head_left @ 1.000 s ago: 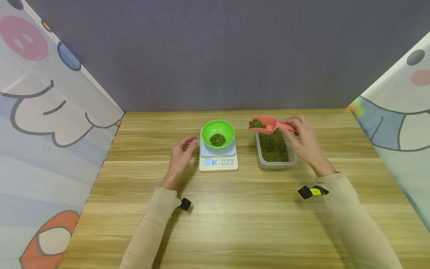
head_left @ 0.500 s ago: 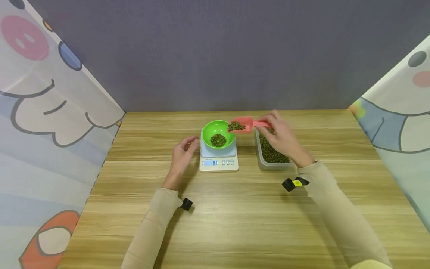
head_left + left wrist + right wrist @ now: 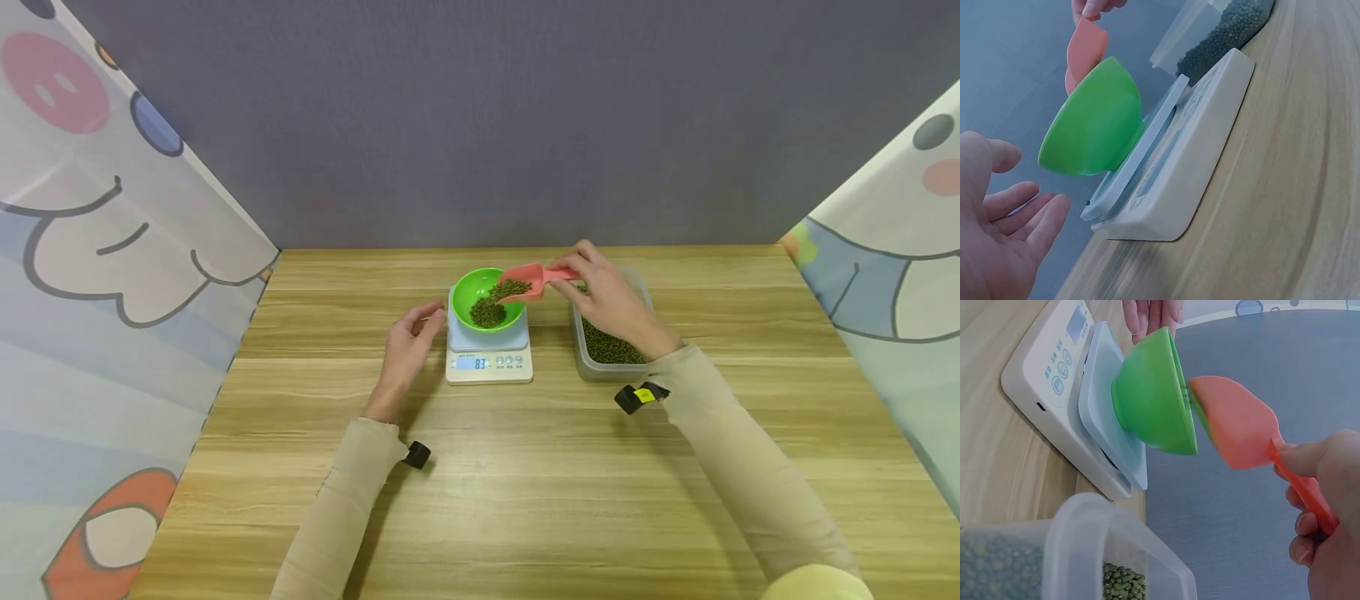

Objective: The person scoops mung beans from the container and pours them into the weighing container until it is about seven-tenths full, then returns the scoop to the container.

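A coral-pink scoop (image 3: 1238, 422) is held by its handle in my right hand (image 3: 606, 300). Its tilted mouth is over the right rim of a green bowl (image 3: 468, 287), and small green beans (image 3: 513, 289) slide from it onto the pile inside. The bowl sits on a white digital kitchen scale (image 3: 489, 367), whose display reads 83, perhaps with a decimal point. My left hand (image 3: 407, 350) holds nothing; its fingers are relaxed beside the bowl and scale, with a gap to the bowl in the left wrist view.
A clear plastic container (image 3: 592, 372) of green beans stands right of the scale, partly under my right forearm. A grey panel (image 3: 525, 125) rises behind the wooden table (image 3: 480, 500). Cartoon-printed sheets (image 3: 97, 333) flank both sides.
My right hand has carried the scoop left from above the container to the bowl and tipped it; beans now run into the bowl. The left hand has stayed almost still.
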### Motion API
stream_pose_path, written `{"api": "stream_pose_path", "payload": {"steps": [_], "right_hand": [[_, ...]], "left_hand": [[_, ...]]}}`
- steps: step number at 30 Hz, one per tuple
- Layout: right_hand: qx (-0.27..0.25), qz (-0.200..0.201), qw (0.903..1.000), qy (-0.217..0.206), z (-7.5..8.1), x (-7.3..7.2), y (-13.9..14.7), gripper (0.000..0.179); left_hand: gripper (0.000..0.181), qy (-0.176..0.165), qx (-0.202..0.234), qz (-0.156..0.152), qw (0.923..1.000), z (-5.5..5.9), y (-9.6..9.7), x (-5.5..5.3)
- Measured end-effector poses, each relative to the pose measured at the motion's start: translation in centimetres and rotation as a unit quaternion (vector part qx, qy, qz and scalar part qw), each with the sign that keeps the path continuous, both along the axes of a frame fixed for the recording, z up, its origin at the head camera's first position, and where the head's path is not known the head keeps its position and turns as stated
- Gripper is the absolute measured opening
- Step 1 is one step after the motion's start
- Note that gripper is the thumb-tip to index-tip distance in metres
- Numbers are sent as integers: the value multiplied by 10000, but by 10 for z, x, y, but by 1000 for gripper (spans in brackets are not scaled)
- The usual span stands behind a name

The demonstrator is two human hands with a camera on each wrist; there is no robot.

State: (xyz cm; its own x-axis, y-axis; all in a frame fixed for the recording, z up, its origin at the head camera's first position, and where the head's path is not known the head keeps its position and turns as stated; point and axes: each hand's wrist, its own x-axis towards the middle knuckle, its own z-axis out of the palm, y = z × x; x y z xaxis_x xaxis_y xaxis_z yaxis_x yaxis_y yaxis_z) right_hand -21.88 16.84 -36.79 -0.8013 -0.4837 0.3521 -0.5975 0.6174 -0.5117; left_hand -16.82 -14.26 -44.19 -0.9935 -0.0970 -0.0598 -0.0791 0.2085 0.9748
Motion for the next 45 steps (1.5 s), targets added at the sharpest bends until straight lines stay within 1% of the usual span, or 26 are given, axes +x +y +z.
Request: {"api": "stream_pose_path", "payload": {"steps": [13,21,27,30,34,38,42,45], "right_hand": [[309,128,9994,114,7,-2,-6,29],[594,209,9969,472,13,-2,-10,26],[835,323,9922,865,18,-3,-14,25],[882,391,9905,978,18,-3,-15,24],[850,402,9906,996,17,-2,-15,23],[771,228,9928,884,16,0,-13,24],[544,-11,9966,618,14,3,-8,24],[268,-62,9981,547,9,6,-2,24]], "left_hand": [[44,66,37,30,10000,1,2,0],[44,44,54,1,10000,1,1,0],[44,80,67,-5,9999,2,1,0],[44,86,40,19,10000,2,1,0],[43,94,21,26,10000,2,0,-1],[43,97,2,20,10000,1,-1,-1],[43,117,17,45,9999,1,-2,0],[42,111,11,50,9999,1,-3,0]]}}
